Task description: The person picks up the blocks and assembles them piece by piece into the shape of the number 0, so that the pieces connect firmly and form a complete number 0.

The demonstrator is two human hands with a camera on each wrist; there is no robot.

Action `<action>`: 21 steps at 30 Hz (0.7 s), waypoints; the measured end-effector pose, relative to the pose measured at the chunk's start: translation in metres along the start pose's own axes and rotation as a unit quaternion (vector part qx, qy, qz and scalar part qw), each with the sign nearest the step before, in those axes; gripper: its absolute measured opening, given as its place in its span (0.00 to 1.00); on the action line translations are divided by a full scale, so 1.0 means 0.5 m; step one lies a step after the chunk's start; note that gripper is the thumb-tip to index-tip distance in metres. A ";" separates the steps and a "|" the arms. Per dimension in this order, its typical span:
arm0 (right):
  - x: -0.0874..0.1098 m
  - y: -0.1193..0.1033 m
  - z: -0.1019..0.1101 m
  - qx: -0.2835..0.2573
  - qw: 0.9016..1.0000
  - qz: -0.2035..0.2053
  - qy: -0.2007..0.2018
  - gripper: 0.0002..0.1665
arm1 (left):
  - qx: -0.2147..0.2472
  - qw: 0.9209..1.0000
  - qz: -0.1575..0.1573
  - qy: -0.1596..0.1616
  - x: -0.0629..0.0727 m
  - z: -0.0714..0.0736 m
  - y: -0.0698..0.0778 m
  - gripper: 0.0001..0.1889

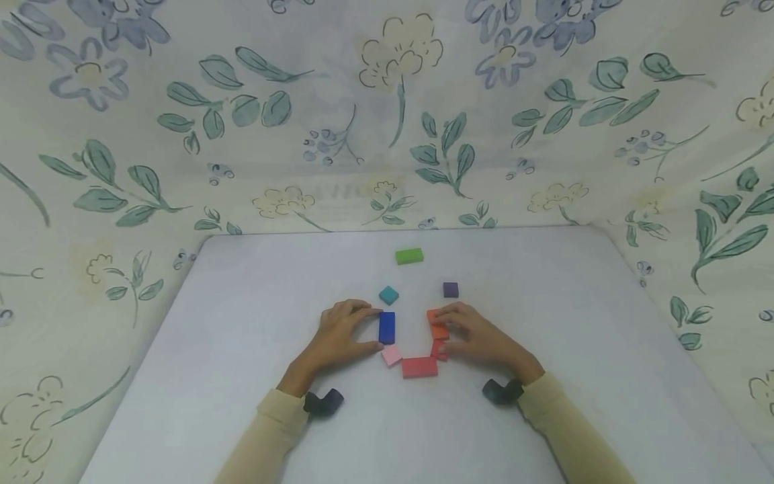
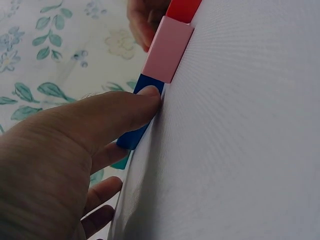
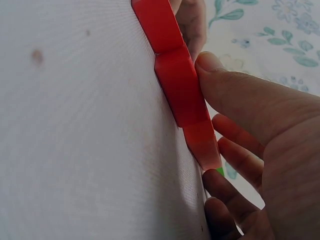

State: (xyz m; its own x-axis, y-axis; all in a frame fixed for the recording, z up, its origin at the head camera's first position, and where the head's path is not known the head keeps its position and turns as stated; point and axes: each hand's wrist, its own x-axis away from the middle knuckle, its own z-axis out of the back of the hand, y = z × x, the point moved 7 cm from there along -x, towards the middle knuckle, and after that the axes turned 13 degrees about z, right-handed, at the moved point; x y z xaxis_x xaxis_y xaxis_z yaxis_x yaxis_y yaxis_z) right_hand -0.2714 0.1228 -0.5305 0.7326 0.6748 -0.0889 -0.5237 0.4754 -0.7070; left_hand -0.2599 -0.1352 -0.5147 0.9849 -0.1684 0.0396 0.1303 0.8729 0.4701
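Left hand [image 1: 341, 336]: I pinch the dark-blue rectangular block [image 1: 387, 328], thumb beside the pale-pink block [image 1: 392, 355]. Right hand [image 1: 478, 336]: my thumb touches the small red block [image 1: 435, 351], index finger at the orange rectangular block [image 1: 439, 330]; whether gripping, cannot tell. Long red rectangular block [image 1: 420, 367] lies between pink and small red. All on the white tabletop [image 1: 417, 437].

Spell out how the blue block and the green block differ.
The blue block is dark blue, while the green block is bright lime green. The blue block's long side runs away from the person; the green block's runs roughly crosswise. The blue block is held in the left grip, while the green block lies farther away, untouched. Both are oblong and on the white table.
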 end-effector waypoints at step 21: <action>-0.001 -0.005 0.002 -0.005 1.000 -0.003 0.000 0.32 | 0.000 1.000 0.002 -0.004 -0.001 -0.002 0.000 0.35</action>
State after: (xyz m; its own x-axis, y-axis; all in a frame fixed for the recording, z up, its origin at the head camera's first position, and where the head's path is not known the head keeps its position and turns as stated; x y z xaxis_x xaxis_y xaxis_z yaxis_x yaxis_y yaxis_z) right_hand -0.2710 0.1217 -0.5282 0.7364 0.6713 -0.0843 -0.5139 0.4740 -0.7150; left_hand -0.2602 -0.1349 -0.5154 0.9845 -0.1682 0.0496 0.1256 0.8739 0.4697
